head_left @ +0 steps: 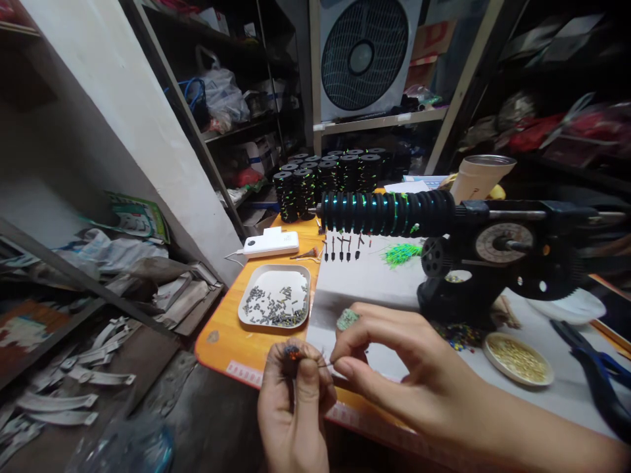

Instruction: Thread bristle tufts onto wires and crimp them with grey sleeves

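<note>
Near the table's front edge, my left hand (298, 410) is closed, its thumb pressed against bent fingers. A small dark piece with orange flecks (292, 353) shows at its fingertips; the rest of it is hidden. Thumb and index finger of my right hand (389, 358) pinch a thin dark strand (323, 363) that runs over to the left fingers. A grey-green speckled lump (348, 320) sits at my right hand's fingers; how it is held there I cannot tell. Beyond both hands lies a white tray (240, 314) holding many small dark cylindrical bits.
A black machine (493, 243) carries a row of black rings wound with blue-green strands (387, 211). Behind stand several black spools (328, 174). A bright green tuft (401, 254), a dish of golden bits (517, 358), pliers (599, 381) and a white power bank (271, 244) lie around.
</note>
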The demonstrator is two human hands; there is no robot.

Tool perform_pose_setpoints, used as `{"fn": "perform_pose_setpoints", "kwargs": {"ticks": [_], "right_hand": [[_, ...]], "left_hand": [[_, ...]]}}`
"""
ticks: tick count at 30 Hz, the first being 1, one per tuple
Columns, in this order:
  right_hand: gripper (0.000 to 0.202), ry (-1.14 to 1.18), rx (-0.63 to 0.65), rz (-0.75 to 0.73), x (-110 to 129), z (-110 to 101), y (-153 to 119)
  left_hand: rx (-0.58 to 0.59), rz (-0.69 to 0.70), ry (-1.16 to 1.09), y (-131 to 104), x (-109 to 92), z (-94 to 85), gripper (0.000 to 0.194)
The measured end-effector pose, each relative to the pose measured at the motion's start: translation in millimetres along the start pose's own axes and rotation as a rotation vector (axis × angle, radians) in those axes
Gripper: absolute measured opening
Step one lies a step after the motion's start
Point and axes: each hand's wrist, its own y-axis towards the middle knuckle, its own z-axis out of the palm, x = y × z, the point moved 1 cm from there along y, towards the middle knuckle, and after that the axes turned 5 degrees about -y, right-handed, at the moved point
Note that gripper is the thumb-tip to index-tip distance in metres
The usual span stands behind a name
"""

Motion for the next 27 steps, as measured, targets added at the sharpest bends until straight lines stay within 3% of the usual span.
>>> {"fn": "perform_pose_setpoints", "kwargs": {"ticks": [3,9,17,23,27], "right_hand": [[0.012,0.025,0.004,0.018,-2,-2,1],[0.012,0.032,-0.009,0.034,-4,-3,3],[0.011,-0.040,-0.077,-0.081,-9,-3,-3],[0.015,-0.072,-0.070,-0.149,-9,-2,-8],[0.015,-0.010,-0.014,-0.159,-7,-4,-6]], "left_hand": [[0.046,-0.123,-0.072,-1,-1,3.7,0.032],[0.001,-0.261,-0.134,-4,-3,5.7,0.036],[0.052,-0.138,-0.105,-2,1,4.2,0.038],[-0.133,-0.091,0.030,-5,7,-0.7,0.042],[-0.104,0.017,0.087,-4,12,-6.2,0.038]]}}
